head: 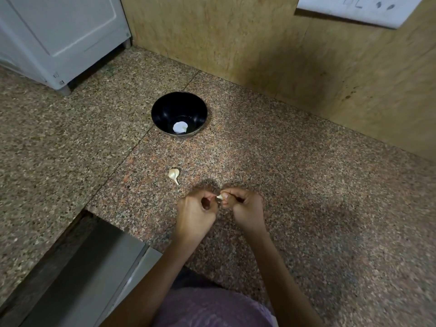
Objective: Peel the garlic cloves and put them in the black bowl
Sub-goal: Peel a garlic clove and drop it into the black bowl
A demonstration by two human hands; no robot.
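- White appliance, well to the left of the black bowl and behind it, on the speckled stone counter
- Grey metal strip, far to the near left of the black bowl, set into a cut-out of the counter
- Loose clove, still in its skin, lying on the counter just on the near side of the black bowl and well apart from it; fat end towards the bowl, thin tail pointing away from it and slightly right, towards the hands
- Black bowl upright and open, with a white patch at its bottom; peeled clove or glare, cannot tell
- Left hand, on the near side of the black bowl and a little right of it, fingers curled, thumb and forefinger tips meeting the left end of the held clove, apparently nipping its skin
- Held clove up off the counter between the two hands, long axis seemingly running across from one hand to the other; too small to be sure
- Right hand, further right of the black bowl than the left, fingers curled, thumb and forefinger pinching the held clove
- Judged for the drop to come: black bowl ahead of both hands and slightly left, left hand the nearer, loose clove lying in between
- Wooden panel behind and to the right of the black bowl, white socket plate high on it
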